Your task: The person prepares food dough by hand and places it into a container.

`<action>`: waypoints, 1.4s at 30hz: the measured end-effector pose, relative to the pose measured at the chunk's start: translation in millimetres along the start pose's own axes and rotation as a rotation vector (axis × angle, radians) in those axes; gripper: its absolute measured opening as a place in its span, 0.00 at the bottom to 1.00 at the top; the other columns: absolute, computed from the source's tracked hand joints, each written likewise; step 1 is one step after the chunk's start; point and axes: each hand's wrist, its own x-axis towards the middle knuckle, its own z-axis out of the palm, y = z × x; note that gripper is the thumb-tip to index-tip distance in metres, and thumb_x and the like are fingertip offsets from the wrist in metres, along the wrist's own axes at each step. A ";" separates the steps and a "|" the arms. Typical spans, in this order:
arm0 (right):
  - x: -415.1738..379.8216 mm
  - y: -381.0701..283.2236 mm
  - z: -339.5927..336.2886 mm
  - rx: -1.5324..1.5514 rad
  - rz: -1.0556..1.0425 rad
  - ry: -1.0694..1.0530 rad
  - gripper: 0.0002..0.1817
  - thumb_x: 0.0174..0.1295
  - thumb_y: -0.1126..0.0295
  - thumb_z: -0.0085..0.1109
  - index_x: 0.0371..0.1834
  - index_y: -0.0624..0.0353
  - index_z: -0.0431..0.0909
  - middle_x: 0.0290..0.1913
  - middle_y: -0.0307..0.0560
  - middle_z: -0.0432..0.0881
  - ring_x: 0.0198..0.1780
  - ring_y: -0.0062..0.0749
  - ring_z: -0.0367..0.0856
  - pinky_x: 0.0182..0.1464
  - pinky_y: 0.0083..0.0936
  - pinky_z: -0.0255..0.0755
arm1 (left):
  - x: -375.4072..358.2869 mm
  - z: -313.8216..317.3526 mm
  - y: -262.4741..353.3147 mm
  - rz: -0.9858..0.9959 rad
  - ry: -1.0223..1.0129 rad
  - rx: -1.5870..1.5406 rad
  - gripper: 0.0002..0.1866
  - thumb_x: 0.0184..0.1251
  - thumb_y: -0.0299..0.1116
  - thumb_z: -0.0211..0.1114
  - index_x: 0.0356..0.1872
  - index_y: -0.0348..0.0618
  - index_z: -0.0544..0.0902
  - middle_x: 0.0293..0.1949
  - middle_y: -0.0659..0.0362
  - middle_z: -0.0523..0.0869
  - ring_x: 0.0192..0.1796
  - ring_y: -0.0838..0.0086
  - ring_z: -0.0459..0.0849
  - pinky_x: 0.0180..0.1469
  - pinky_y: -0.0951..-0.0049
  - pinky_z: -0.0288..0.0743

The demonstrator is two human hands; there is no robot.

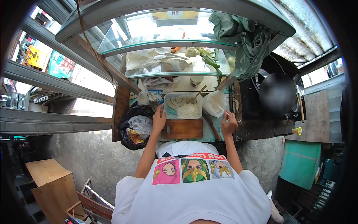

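A clear rectangular plastic container point(168, 115) holds white flour point(188, 111) and a spoon with a brownish handle point(200, 92). My left hand point(159, 118) is at the container's left rim, its fingers closed on the edge. On the right stands an open white plastic bag point(215, 103) with pale powder in it. My right hand point(229, 125) pinches a thin white handle point(224, 111) that reaches into the bag; its far end is hidden. Just below the container lies a wooden cutting board point(186, 129). A dark, narrow knife-like piece point(212, 127) rests between board and right hand.
A black plastic bag point(128, 115) with wrappers hangs at the left. Ahead, a glass case point(175, 75) holds vegetables, with a green cloth point(246, 44) draped on its right post. A dark wok point(276, 94) sits on the right. Behind-left stands a wooden box point(52, 183).
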 end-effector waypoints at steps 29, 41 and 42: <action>21.8 -5.9 -10.2 -0.558 0.184 -0.695 0.21 0.55 0.53 0.59 0.39 0.62 0.74 0.33 0.55 0.80 0.34 0.52 0.82 0.37 0.45 0.72 | 53.0 -83.7 -12.5 0.015 0.548 0.205 0.08 0.57 0.28 0.64 0.32 0.32 0.82 0.26 0.51 0.84 0.29 0.65 0.85 0.33 0.70 0.77; 31.1 -35.4 -24.4 -0.362 0.033 -0.538 0.13 0.60 0.64 0.52 0.24 0.61 0.77 0.26 0.53 0.80 0.28 0.51 0.80 0.32 0.44 0.72 | 48.8 -76.9 2.3 0.073 0.700 0.061 0.05 0.61 0.27 0.63 0.33 0.35 0.81 0.26 0.57 0.83 0.25 0.76 0.80 0.29 0.75 0.73; 34.7 -38.4 -27.5 -0.325 0.008 -0.499 0.13 0.60 0.64 0.52 0.24 0.61 0.78 0.25 0.52 0.80 0.26 0.51 0.80 0.31 0.43 0.72 | 49.6 -78.8 1.6 0.090 0.703 0.059 0.05 0.61 0.28 0.63 0.33 0.35 0.82 0.26 0.59 0.83 0.25 0.79 0.80 0.29 0.77 0.72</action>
